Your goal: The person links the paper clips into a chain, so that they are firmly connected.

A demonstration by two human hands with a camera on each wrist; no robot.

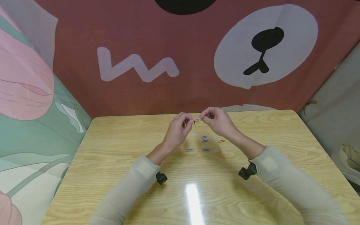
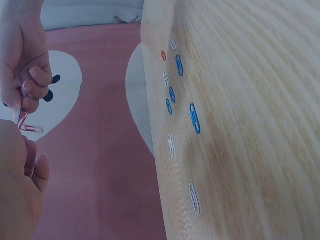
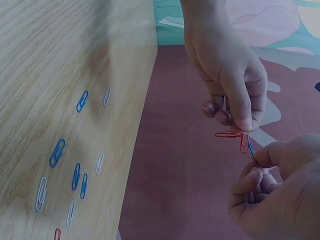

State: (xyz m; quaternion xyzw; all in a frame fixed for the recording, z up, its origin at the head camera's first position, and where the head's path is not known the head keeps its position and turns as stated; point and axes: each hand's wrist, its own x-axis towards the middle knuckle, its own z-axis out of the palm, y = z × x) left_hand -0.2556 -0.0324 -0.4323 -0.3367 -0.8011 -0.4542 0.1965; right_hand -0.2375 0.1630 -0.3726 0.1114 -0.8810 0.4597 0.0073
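Note:
Above the far part of the table, my two hands meet fingertip to fingertip. My left hand (image 1: 177, 130) pinches linked red paper clips (image 3: 244, 142) between thumb and forefinger; one sticks out sideways and another hangs down. Between the thumb and forefinger of my right hand (image 1: 220, 122) is a blue paper clip (image 3: 251, 146), its far end right at the red clips. In the left wrist view, a red clip (image 2: 31, 128) shows between the hands, while the left fingertips are mostly hidden. A thin white piece (image 3: 224, 103) shows among the left hand's curled fingers.
Loose on the wooden table (image 1: 110, 169) below the hands lie several blue paper clips (image 2: 194, 118), several white ones (image 2: 194, 198) and a red one (image 1: 221, 141). A red fabric backdrop (image 1: 197, 91) rises behind the table's far edge.

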